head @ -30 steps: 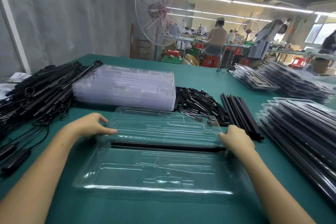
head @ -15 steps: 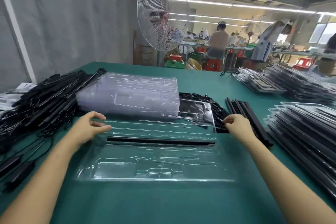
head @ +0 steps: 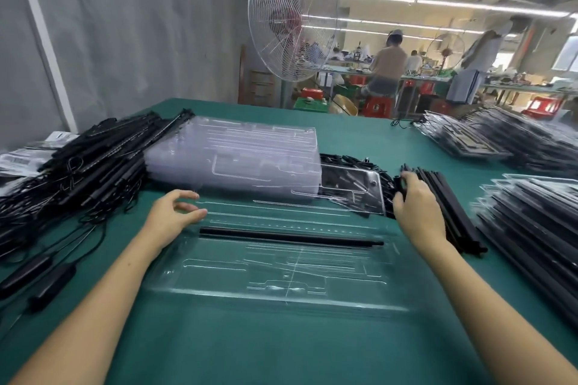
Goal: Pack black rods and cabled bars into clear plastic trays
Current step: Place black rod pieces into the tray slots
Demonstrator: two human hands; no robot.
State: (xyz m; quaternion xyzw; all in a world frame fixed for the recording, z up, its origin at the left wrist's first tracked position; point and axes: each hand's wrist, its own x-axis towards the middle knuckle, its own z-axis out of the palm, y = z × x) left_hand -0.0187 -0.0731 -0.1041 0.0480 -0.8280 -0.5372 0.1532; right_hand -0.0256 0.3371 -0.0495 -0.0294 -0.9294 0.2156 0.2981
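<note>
My right grip (head: pixel 416 206) pinches the far ends of the thin black rods (head: pixel 456 219) by the counter's (head: pixel 281 347) right edge, left grip (head: pixel 175 212) spread loose at the clear moulded plastic tray (head: pixel 281 287) mid-counter, so I risk lifting several rods at once.

We are in a factory workshop: a green worktable (head: pixel 359 141) with stacked clear trays (head: pixel 237 159) and piled black rods (head: pixel 444 197), an industrial fan (head: pixel 291 15), workers (head: pixel 387 66) at benches (head: pixel 431 77) under strip lights (head: pixel 438 5).
</note>
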